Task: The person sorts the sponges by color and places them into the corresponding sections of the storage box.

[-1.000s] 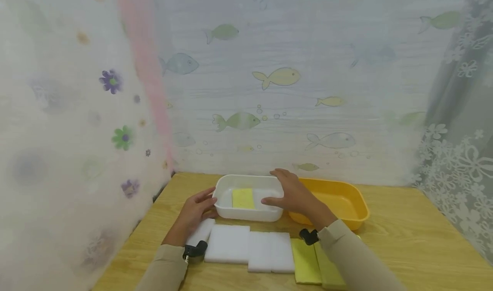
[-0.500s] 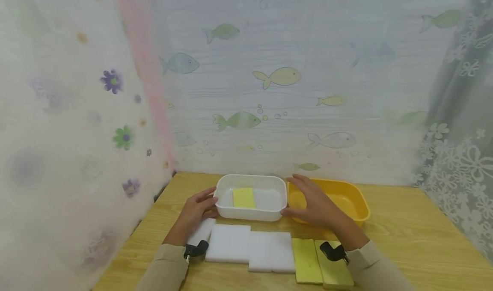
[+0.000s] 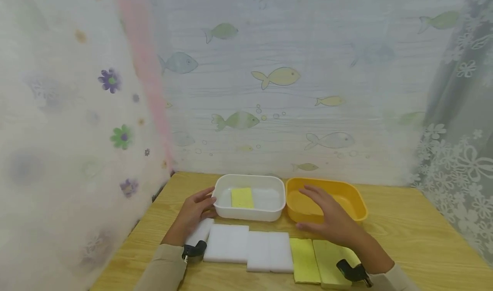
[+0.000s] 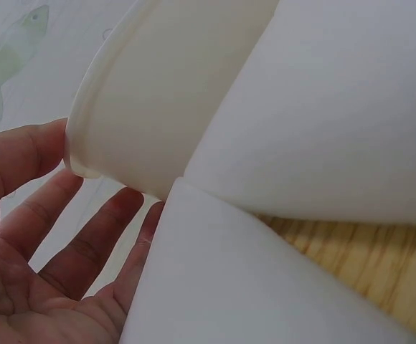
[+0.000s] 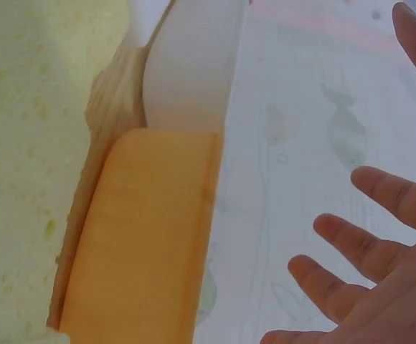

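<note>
My left hand [image 3: 197,207] touches the left end of a white plastic basin [image 3: 248,214] in the head view. In the left wrist view, its thumb and fingertips rest against the outer wall and rim of that basin [image 4: 143,107]. One small yellow sponge [image 3: 242,197] lies inside the basin. Over the front of an orange basin [image 3: 327,184] is my right hand [image 3: 331,220], fingers spread and nothing between them. The right wrist view has the right hand [image 5: 380,258] apart from the orange basin [image 5: 147,236].
White sponge blocks [image 3: 227,243] lie in a row along the front of the wooden table [image 3: 404,231], one partly hidden under my left wrist. Two yellow sponges [image 3: 306,261] continue the row to the right. Behind the table hangs a fish-print curtain [image 3: 346,120].
My right hand has left the white basin's right side and moved right, over the front of the orange basin. My left hand stays at the white basin's left end.
</note>
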Demonstrator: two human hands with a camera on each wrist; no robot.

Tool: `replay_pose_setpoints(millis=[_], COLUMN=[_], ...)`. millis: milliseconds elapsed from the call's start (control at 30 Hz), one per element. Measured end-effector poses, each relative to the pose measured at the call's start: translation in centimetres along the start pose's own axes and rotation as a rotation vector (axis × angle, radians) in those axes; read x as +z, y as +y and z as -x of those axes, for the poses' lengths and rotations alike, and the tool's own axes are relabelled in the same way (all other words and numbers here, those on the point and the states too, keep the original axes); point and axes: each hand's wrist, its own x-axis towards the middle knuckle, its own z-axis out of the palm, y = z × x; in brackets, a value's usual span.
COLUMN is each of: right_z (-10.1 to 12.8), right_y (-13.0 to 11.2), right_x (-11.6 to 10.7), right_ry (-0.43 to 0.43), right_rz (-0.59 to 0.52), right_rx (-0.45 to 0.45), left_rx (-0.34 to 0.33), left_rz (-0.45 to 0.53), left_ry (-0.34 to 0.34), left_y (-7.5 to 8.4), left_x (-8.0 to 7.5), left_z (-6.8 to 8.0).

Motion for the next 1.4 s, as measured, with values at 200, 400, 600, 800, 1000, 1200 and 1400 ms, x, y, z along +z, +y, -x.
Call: replay_pose_setpoints(millis=[200,400,600,800,1000,1200,1400], right_z=[1.5,2.8,4.2,5.6,6.9,8.6,9.9], right_y=[0.6,1.7,2.2,3.0,4.0,5.4,6.8], right_x=[-0.9,-1.7,-2.6,-3.3,-4.0,-4.6,-4.7], right_ry=[0.028,0.035,0.017,0.022,0.000,-0.026,-0.102], right_rz=[-0.008,-0.003,0.001,0.046,-0.060,-0.151,-0.321], right_rx=[0.017,0.039,0.098,0.102,0.083,0.093,0.140], left_rx=[-0.005,-0.008,-0.011,-0.018,-0.011,-0.009,-0.002], left_rz=[0.017,0.004,0.004,0.013,0.017,0.018,0.009], left_ry=[0.000,0.004,0.011,0.004,0.018,0.012,0.009], left_y=[-0.2,0.0,0.0,0.0,-0.1,-0.3,-0.2], left_x=[-0.1,0.0,0.1,-0.1,-0.2,-0.2,0.0], left_z=[0.0,0.0,0.0,-0.1,-0.1,-0.2,-0.2])
